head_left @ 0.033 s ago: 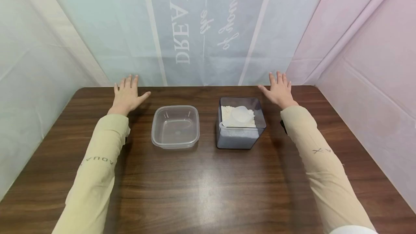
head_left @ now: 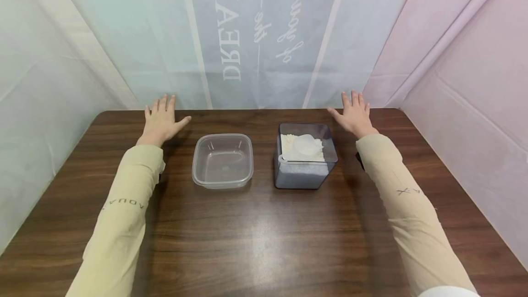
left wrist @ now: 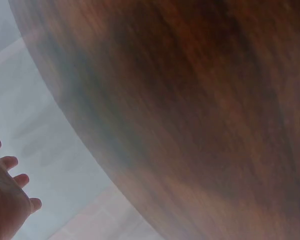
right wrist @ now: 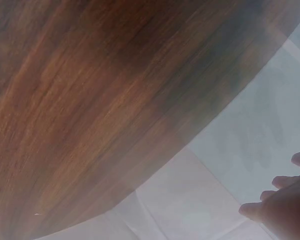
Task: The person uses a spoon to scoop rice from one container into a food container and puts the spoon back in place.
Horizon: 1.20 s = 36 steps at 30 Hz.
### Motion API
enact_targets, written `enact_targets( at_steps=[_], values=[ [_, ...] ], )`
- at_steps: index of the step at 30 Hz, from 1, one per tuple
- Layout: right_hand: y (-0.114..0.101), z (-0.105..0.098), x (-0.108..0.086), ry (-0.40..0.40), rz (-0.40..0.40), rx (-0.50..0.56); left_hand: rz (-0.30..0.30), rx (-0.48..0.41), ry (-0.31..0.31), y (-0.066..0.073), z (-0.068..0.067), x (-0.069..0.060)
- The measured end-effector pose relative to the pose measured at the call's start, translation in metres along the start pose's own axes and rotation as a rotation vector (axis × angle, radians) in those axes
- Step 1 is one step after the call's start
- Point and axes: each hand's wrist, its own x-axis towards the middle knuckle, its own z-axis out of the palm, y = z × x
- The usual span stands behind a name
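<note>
Over the far left of the table, my left hand (head_left: 159, 122) is spread with straight fingers and holds nothing. To its right stands a clear, square plastic container (head_left: 222, 182) with no lid and nothing visible inside. Further right is a taller dark-tinted container (head_left: 302, 180), partly filled with pale powder (head_left: 287, 140). A white scoop (head_left: 305, 145) lies on that powder, its handle reaching to the near left rim. Beyond the tinted container, my right hand (head_left: 354, 114) is likewise spread and free of any object. Each wrist view catches only part of its hand at a lower corner.
The dark wood table (head_left: 264, 233) carries both containers near its far edge. A pale curtain (head_left: 264, 35) with mirrored lettering hangs just behind that edge. White fabric walls (head_left: 486, 86) close in the left and right sides.
</note>
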Motion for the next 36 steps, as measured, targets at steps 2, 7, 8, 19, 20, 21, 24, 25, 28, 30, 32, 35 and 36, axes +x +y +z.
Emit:
enact_targets(
  at_steps=[2, 7, 8, 19, 20, 21, 24, 25, 28, 30, 32, 35, 36],
  values=[
    [0.0, -0.001, -0.001, 0.001, -0.002, 0.002, 0.003, 0.0, 0.003, 0.0, -0.001, 0.0],
    [0.0, -0.006, -0.003, 0.004, -0.012, 0.006, 0.017, 0.004, 0.024, 0.001, -0.003, -0.001],
    [0.0, -0.007, -0.003, 0.004, -0.014, 0.007, 0.02, 0.004, 0.028, 0.001, -0.004, -0.001],
    [-0.003, -0.019, -0.007, 0.023, -0.095, -0.006, 0.061, -0.02, 0.037, 0.01, -0.014, -0.002],
    [-0.003, -0.02, -0.007, 0.028, -0.104, -0.006, 0.07, -0.019, 0.039, 0.012, -0.015, -0.002],
    [-0.004, -0.02, -0.008, 0.032, -0.113, -0.007, 0.08, -0.018, 0.041, 0.013, -0.016, -0.002],
    [-0.005, -0.022, -0.009, 0.042, -0.141, -0.009, 0.11, -0.015, 0.05, 0.018, -0.018, -0.002],
    [-0.005, -0.022, -0.009, 0.042, -0.149, -0.008, 0.12, -0.014, 0.051, 0.019, -0.018, -0.002],
    [-0.007, -0.021, -0.01, 0.035, -0.169, -0.008, 0.148, -0.008, 0.056, 0.025, -0.021, -0.003],
    [-0.008, -0.02, -0.012, 0.024, -0.174, -0.007, 0.167, 0.0, 0.055, 0.029, -0.022, -0.003],
    [-0.009, -0.019, -0.013, 0.017, -0.178, -0.009, 0.183, 0.008, 0.048, 0.033, -0.022, -0.004],
    [-0.009, -0.018, -0.016, 0.009, -0.183, -0.012, 0.208, 0.021, 0.044, 0.039, -0.023, -0.005],
    [-0.01, -0.018, -0.017, 0.008, -0.19, -0.015, 0.214, 0.024, 0.042, 0.041, -0.024, -0.005]
  ],
)
